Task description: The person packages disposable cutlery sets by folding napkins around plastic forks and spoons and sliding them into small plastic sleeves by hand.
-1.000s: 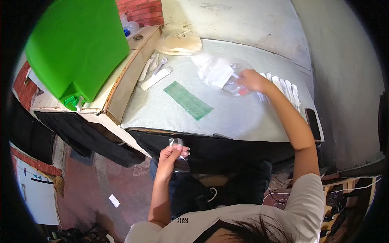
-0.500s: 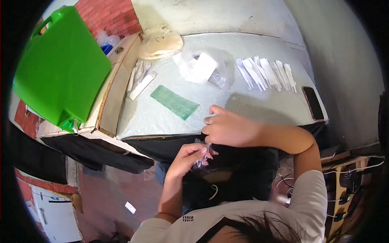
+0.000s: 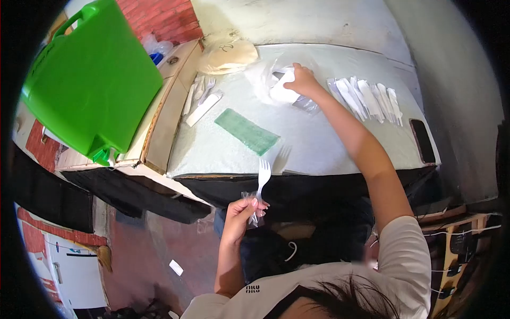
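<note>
In the head view, my left hand [image 3: 240, 217] is closed around a white plastic fork [image 3: 263, 175]. The fork stands with its tines up, and a clear plastic sleeve [image 3: 254, 218] covers its lower part in my fingers. My right hand [image 3: 305, 82] is stretched across the table to a clear plastic bag [image 3: 260, 80]. Its thumb and forefinger are apart over a piece of white paper [image 3: 284, 93] on the bag. Between the hands, a green rectangular sheet [image 3: 247, 131] lies flat on the table.
Several wrapped white utensils [image 3: 366, 98] lie in a row at right, near a phone [image 3: 422, 141]. A few loose utensils [image 3: 202, 98] lie at left. A round tan stack [image 3: 228, 56] sits at the back. A green jug [image 3: 93, 80] stands on the side cabinet [image 3: 164, 125].
My right hand has moved from beside my left hand to the plastic bag at the back. The fork now sticks up out of the sleeve in my left hand. The view has shifted slightly.
</note>
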A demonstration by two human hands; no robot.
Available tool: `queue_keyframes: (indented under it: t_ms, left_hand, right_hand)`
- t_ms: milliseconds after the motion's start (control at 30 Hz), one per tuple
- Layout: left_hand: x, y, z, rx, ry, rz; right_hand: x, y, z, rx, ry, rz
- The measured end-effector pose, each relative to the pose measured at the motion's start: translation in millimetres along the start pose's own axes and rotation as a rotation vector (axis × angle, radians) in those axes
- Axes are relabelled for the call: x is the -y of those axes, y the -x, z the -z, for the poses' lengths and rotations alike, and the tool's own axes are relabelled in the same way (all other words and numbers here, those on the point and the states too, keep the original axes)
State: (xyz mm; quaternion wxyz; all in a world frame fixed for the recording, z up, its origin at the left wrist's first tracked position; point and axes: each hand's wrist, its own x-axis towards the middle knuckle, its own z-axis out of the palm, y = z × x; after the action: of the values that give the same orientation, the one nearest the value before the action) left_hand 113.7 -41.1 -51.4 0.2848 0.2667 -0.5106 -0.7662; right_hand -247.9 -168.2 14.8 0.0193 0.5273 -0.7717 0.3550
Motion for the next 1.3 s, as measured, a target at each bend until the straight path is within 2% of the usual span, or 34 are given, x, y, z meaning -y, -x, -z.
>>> queue_keyframes:
  t_ms: [67,167,233,300,400,500,600,733,767,867,967,1067,1167,1267,1300]
  left_hand:
    - [-5.0,1.1,0.1,-0.010,-0.040,-0.053]
    - [-11.1,1.6,5.2,0.034,-0.054,-0.131]
    - [-15.7,0.6,5.2,0.026,-0.056,-0.176]
    - [-19.6,-1.2,0.0,0.020,-0.043,-0.218]
    - [-24.8,-10.0,-20.4,0.032,0.002,-0.265]
    - [-29.0,-18.4,-50.7,0.141,0.059,-0.290]
    - [-35.4,-20.4,-81.4,0.281,0.073,-0.267]
    - [-31.6,-23.4,-99.8,0.294,0.039,-0.174]
    - [-30.2,-24.0,-102.0,0.290,0.035,-0.156]
    - [-22.6,-25.2,-105.6,0.264,-0.007,-0.187]
    - [-22.9,-24.8,-110.4,0.260,0.013,-0.164]
    - [-19.9,-26.5,-111.7,0.275,-0.016,-0.182]
    - [-19.7,-27.1,-114.6,0.288,-0.039,-0.193]
    - [-20.5,-27.9,-117.8,0.275,-0.045,-0.170]
    - [-20.9,-28.2,-117.5,0.273,-0.047,-0.148]
  right_hand:
    - [6.9,-2.5,10.8,0.183,0.048,-0.015]
    - [40.8,28.0,43.0,0.167,-0.098,0.075]
    - [55.8,48.8,63.6,0.317,-0.639,-0.182]
    - [60.4,77.9,83.9,0.309,-1.246,-0.091]
    - [75.2,118.8,106.7,0.187,-1.461,-0.373]
    - [68.3,153.2,100.7,0.166,-1.614,-0.362]
    - [57.1,178.5,90.3,0.220,-1.590,-0.339]
    - [50.0,202.4,81.6,0.296,-1.723,-0.205]
    - [50.5,205.0,81.0,0.295,-1.689,-0.217]
    - [54.9,210.8,87.6,0.318,-1.877,-0.337]
    - [54.5,217.4,89.6,0.373,-2.099,-0.337]
    - [57.2,229.0,100.0,0.422,-2.175,-0.455]
    - [41.8,237.4,86.6,0.376,-2.013,-0.206]
    - [26.2,243.1,76.7,0.430,-2.223,-0.250]
    - [30.8,243.8,80.7,0.373,-1.792,-0.195]
